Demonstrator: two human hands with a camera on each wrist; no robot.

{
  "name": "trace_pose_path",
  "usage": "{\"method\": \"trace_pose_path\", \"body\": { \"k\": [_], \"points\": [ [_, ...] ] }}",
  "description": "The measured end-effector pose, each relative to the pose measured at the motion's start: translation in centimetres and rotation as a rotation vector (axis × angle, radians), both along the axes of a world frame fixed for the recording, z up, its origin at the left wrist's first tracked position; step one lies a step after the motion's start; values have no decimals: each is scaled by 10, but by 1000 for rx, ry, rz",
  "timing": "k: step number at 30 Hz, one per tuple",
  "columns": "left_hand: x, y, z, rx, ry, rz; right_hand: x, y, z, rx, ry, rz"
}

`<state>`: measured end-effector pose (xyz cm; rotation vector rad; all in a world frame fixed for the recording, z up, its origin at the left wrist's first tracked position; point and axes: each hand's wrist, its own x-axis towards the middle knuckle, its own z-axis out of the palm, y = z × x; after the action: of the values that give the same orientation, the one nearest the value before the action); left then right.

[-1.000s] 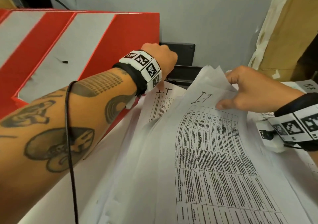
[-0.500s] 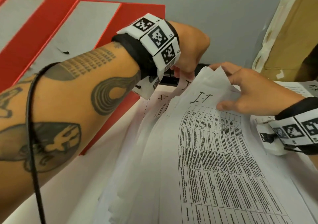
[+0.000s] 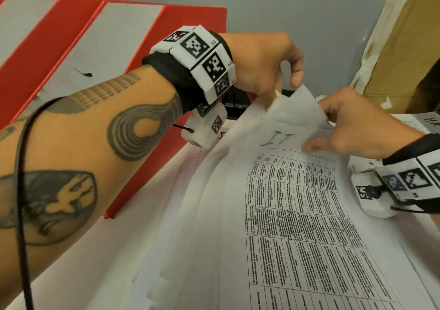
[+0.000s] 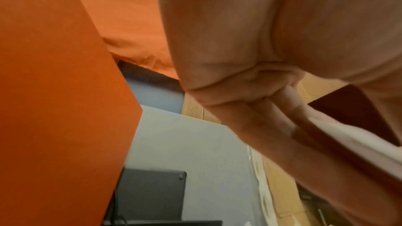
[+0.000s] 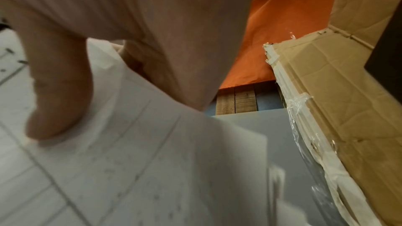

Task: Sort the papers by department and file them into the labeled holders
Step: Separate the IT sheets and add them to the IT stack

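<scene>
A fanned stack of printed papers (image 3: 292, 226) with "IT" handwritten at the top lies across the desk. My right hand (image 3: 317, 125) grips the stack's upper right part, thumb (image 5: 58, 100) on the top sheet (image 5: 141, 161) and fingers behind. My left hand (image 3: 284, 87) is at the stack's raised top corner and pinches the edge of a sheet (image 4: 352, 137). A black holder (image 3: 238, 106) stands behind the papers against the grey back panel, mostly hidden by the left hand. A red and white holder (image 3: 142, 35) stands at the left.
A sheet marked "HR" (image 3: 432, 121) lies at the far right edge. A taped cardboard box (image 3: 404, 35) rises at the back right. A grey panel (image 3: 309, 19) closes the back. A black cable (image 3: 22, 190) runs along my left forearm.
My left hand rose from low by the black holder and swung right to the papers' top corner. The right hand kept its grip, and the top sheets curl up higher.
</scene>
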<state>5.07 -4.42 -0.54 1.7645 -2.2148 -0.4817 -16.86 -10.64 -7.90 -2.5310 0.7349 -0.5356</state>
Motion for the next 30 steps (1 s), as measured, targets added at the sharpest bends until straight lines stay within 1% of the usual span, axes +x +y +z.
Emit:
{"method": "trace_pose_path", "body": {
  "k": [2,3,4,5,6,7,9,10,11,12,14,17,20,23,26,28,30],
  "points": [
    [0,1,-7,96,266,-43,-3,-1,3,6,-37,15],
    [2,-2,-12,135,363,-14,-4,-3,5,19,-57,24],
    [5,-5,-17,167,402,38,-6,-4,7,44,-82,38],
    [7,-11,-23,191,371,95,-7,-5,8,74,-97,54],
    [11,-17,-30,218,266,137,-8,-5,9,95,-104,68],
    [15,-24,-37,248,87,164,-8,-5,9,101,-100,77],
    [24,-32,-55,312,-382,180,-7,-3,9,90,-71,96],
    [27,-33,-64,312,-584,194,-6,-2,9,70,-48,111],
    [27,-34,-72,292,-704,208,-6,-1,9,47,-24,118],
    [27,-36,-79,257,-757,209,-6,-1,9,29,-2,116],
    [26,-39,-87,218,-762,205,-6,-2,9,14,7,88],
    [24,-41,-83,153,-689,216,-8,-1,10,30,-14,44],
    [29,-43,-81,101,-649,242,-7,3,11,34,18,56],
    [33,-46,-80,117,-650,253,-7,4,12,51,20,78],
    [34,-44,-71,100,-630,240,-6,3,12,62,4,89],
    [34,-42,-63,52,-632,228,-5,3,12,63,4,104],
    [33,-37,-49,-5,-588,212,-4,4,12,66,-6,112]
  ]
}}
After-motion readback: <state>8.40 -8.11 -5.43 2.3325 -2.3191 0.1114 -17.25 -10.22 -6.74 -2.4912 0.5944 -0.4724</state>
